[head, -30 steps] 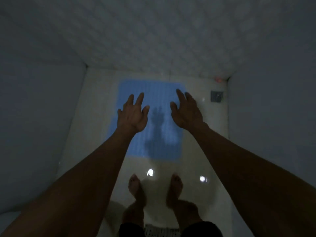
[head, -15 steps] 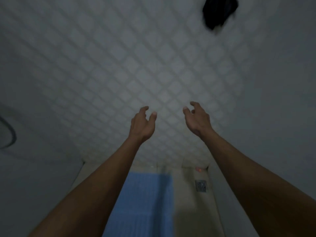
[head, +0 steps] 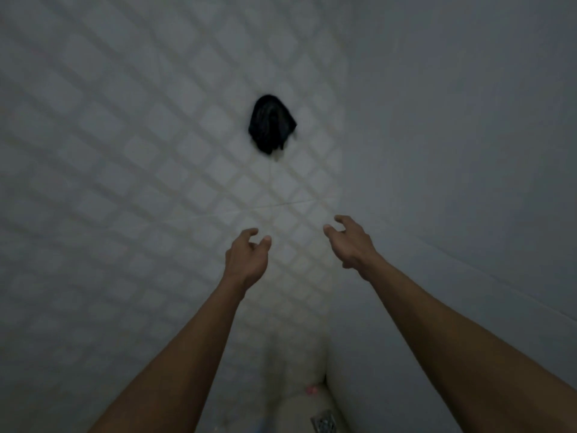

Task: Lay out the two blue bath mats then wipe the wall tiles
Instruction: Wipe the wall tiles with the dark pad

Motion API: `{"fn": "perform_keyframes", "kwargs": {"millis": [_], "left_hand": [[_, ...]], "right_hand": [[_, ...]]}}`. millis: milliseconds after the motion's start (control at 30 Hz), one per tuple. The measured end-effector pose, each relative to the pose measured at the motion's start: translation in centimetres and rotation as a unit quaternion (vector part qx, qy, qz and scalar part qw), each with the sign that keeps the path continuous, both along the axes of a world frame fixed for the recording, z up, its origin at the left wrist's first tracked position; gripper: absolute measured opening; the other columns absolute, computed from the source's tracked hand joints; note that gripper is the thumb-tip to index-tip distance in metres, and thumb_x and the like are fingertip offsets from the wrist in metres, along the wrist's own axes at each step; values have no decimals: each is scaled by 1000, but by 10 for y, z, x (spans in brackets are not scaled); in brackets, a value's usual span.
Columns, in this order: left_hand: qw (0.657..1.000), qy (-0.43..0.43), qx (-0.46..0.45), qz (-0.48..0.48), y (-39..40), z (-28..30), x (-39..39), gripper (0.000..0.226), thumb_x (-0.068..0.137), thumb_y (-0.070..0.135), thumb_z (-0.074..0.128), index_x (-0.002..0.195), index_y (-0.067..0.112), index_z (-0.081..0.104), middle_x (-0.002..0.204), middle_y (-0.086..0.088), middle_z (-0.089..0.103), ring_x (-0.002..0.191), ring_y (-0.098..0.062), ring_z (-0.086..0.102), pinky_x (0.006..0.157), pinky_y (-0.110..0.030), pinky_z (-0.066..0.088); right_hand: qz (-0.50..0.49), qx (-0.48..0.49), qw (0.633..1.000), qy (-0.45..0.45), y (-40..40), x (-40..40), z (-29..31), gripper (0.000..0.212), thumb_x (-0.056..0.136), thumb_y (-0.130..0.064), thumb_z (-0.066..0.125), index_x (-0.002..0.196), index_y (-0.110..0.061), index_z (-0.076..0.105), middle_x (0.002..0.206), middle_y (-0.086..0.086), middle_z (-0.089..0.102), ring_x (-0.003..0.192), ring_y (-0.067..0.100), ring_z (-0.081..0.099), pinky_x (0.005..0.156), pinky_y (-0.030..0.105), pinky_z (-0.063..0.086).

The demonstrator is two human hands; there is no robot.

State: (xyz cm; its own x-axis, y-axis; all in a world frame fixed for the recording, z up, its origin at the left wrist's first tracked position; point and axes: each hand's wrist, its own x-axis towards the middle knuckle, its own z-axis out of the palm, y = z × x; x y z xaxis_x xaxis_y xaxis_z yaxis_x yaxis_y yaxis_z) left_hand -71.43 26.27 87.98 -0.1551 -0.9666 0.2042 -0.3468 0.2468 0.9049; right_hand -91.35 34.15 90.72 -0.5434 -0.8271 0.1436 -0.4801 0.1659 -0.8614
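A dark cloth (head: 271,125) hangs bunched on the far wall tiles (head: 140,151), which carry a pale diamond grid. Both my arms reach up toward that wall. My left hand (head: 246,259) is below and slightly left of the cloth, fingers curled but apart and holding nothing. My right hand (head: 351,242) is below and to the right of the cloth, also empty with fingers spread. Neither hand touches the cloth or the wall. The blue bath mats are out of view, apart from a faint blue sliver at the bottom edge.
A plain side wall (head: 468,151) rises close on the right, meeting the tiled wall in a corner. At the bottom, a strip of pale floor (head: 299,410) shows with a metal drain (head: 324,423) and a small pink spot (head: 310,389).
The view has tilted up from the floor and the blue mat to the tiled wall. Both hands have risen toward the hanging dark cloth, which now sits mid-frame.
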Motion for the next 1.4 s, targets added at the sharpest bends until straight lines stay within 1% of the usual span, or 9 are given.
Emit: {"fn": "perform_keyframes", "kwargs": {"millis": [300, 533, 667, 767, 833, 967, 1067, 1200, 1400], "left_hand": [[997, 31, -68, 10, -88, 65, -48, 48, 93, 44, 63, 136, 27, 54, 102, -2, 68, 103, -28, 66, 91, -54, 56], [990, 35, -119, 62, -172, 103, -84, 50, 92, 46, 61, 138, 28, 51, 110, -5, 68, 106, -29, 65, 90, -55, 56], [983, 20, -140, 113, -220, 126, -107, 55, 90, 52, 59, 139, 28, 50, 117, -8, 66, 110, -35, 62, 91, -56, 55], [977, 20, -150, 149, -251, 143, -126, 56, 92, 50, 60, 141, 25, 49, 121, -10, 66, 110, -35, 63, 92, -55, 55], [971, 10, -165, 170, -269, 153, -137, 54, 95, 47, 59, 142, 23, 48, 125, -11, 64, 114, -33, 61, 97, -52, 52], [954, -23, -202, 219, -302, 167, -158, 56, 99, 46, 54, 147, 20, 42, 138, -14, 54, 122, -31, 56, 103, -47, 47], [948, -7, -212, 236, -323, 176, -170, 61, 103, 51, 41, 154, 21, 32, 151, -14, 42, 135, -32, 46, 110, -46, 41], [951, 15, -221, 218, -340, 181, -184, 58, 106, 50, 30, 151, 15, 39, 147, -12, 50, 134, -32, 48, 109, -46, 42], [960, 131, -141, 203, -356, 196, -201, 47, 108, 39, 32, 130, 4, 55, 127, -18, 61, 111, -34, 60, 95, -44, 52]], "right_hand": [[-8, -82, 997, 7, -69, -51, 72, 59, 98, -51, 49, 151, -31, 36, 151, 7, 45, 137, 32, 43, 107, 52, 46], [61, -128, 990, 7, -186, -83, 107, 59, 100, -48, 49, 154, -28, 34, 151, 8, 45, 136, 32, 45, 108, 52, 45], [105, -143, 984, 27, -252, -99, 127, 59, 101, -45, 49, 153, -25, 34, 144, 11, 52, 128, 31, 52, 104, 48, 49], [129, -162, 977, 55, -295, -113, 142, 56, 103, -42, 48, 153, -21, 36, 143, 12, 53, 128, 31, 52, 102, 37, 44], [134, -181, 971, 77, -322, -121, 151, 55, 103, -42, 46, 153, -21, 35, 146, 13, 49, 131, 31, 49, 101, 35, 40], [126, -192, 970, 80, -369, -128, 160, 62, 103, -48, 42, 159, -30, 20, 161, 9, 24, 145, 33, 30, 114, 44, 31], [132, -207, 967, 67, -393, -124, 159, 63, 104, -48, 39, 159, -34, 12, 163, 7, 20, 146, 33, 28, 114, 45, 30], [137, -215, 966, 42, -409, -117, 154, 58, 106, -47, 35, 158, -30, 17, 159, 9, 26, 142, 32, 33, 113, 43, 31], [138, -212, 968, -1, -422, -107, 161, 48, 103, -43, 46, 136, -9, 52, 134, 16, 56, 116, 32, 58, 95, 37, 51]]}}
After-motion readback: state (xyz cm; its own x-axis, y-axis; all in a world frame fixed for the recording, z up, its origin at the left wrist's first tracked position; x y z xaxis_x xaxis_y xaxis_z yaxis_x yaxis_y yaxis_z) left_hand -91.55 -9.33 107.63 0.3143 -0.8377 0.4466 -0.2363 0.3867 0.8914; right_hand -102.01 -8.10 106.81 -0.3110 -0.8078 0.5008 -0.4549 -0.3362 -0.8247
